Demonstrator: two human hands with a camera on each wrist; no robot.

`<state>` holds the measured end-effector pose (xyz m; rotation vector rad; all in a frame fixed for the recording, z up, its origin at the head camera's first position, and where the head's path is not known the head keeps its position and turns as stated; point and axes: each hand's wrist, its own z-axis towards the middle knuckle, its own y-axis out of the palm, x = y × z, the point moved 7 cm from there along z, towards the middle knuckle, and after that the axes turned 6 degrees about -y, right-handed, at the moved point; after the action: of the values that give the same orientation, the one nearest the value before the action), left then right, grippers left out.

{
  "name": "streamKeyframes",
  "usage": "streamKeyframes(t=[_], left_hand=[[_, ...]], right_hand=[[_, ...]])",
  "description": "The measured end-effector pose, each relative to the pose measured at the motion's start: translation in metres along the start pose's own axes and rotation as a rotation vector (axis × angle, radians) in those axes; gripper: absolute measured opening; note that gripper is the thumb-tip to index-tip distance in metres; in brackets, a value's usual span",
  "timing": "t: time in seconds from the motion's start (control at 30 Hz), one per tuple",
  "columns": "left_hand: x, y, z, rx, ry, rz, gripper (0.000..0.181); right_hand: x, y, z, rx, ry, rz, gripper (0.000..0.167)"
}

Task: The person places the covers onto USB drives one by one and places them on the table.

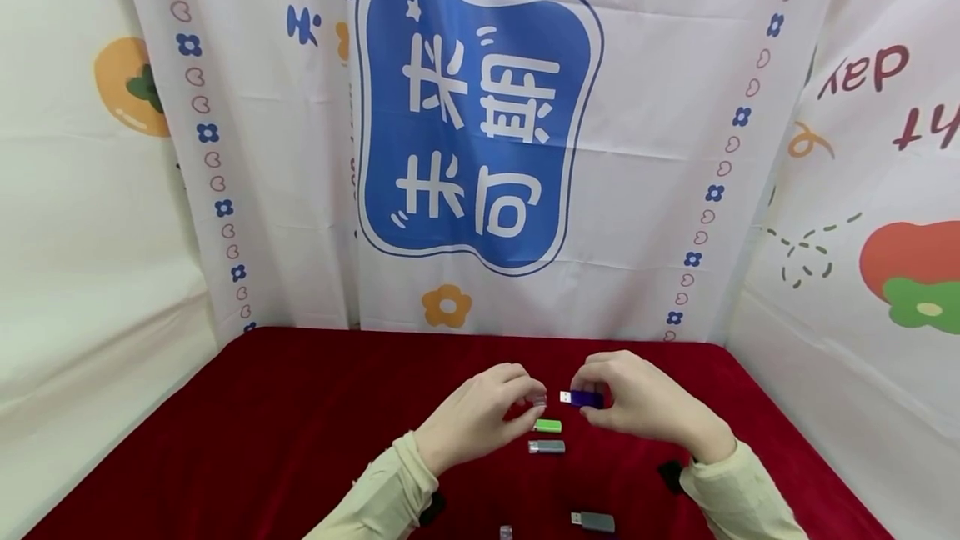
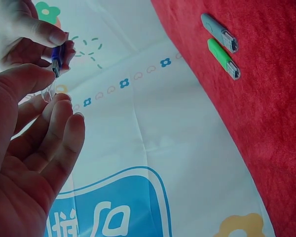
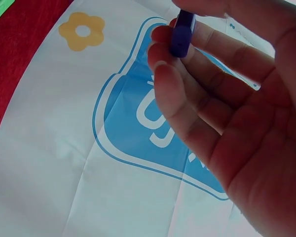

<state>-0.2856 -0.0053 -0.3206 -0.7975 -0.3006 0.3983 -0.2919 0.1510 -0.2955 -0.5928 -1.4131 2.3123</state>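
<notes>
My right hand point(image 1: 637, 398) pinches a purple USB flash drive point(image 1: 587, 399) between thumb and fingers, its metal plug pointing left. Across a small gap, my left hand point(image 1: 483, 411) pinches a clear plastic cap point(image 1: 540, 400). In the left wrist view the cap point(image 2: 49, 93) sits between thumb and fingertips, close to the drive's plug point(image 2: 55, 68). The right wrist view shows the rounded rear end of the purple drive point(image 3: 181, 42) in the fingers. Below the hands lie a green USB drive point(image 1: 549, 426) and a grey one point(image 1: 547, 447), both with clear caps on.
Nearer on the red cloth point(image 1: 262, 440) lie a grey USB drive point(image 1: 594, 522) with its plug bare and a loose clear cap point(image 1: 506, 532). A white printed curtain point(image 1: 300, 190) hangs behind the table, with more cloth at both sides.
</notes>
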Motion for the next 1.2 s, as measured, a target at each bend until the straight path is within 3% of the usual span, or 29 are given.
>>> streamKeyframes(t=[0.63, 1.2], left_hand=[[0.0, 0.006, -0.002, -0.044, -0.035, -0.006, 0.012], [0.003, 0.01, -0.003, -0.063, -0.027, 0.028, 0.014]], right_hand=[[-0.007, 0.013, 0.005, -0.031, 0.009, 0.026, 0.019], [-0.007, 0.017, 0.007, -0.043, 0.007, 0.028, 0.017]])
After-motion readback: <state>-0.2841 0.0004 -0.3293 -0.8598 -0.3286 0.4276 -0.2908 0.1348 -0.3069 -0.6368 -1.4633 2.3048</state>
